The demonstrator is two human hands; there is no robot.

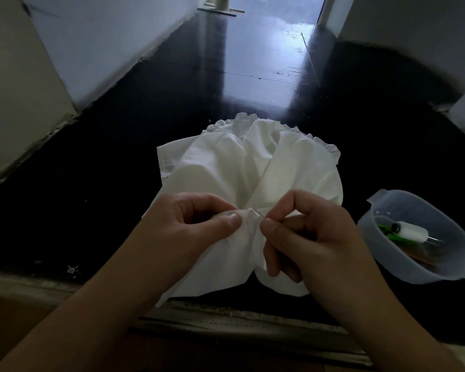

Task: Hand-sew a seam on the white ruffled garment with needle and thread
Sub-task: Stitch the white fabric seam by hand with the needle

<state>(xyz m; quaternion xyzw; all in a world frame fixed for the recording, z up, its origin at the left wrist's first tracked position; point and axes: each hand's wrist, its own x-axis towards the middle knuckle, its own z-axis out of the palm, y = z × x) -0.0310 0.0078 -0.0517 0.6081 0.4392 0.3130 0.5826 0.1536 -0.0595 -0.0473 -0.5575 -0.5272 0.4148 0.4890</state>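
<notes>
So that the needle (260,215) can be driven through, a fold of the garment (253,170) is pinched by the left hand (199,224) while the needle is pinched by the right hand (306,237).

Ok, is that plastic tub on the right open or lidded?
Open. The plastic tub has no lid on it; the white thread spool and something green lie exposed inside.

Bare forearms, two unadorned hands (253,232)

White garment (253,167), black floor (145,143), translucent bowl (387,253), white spool (411,231).
</notes>
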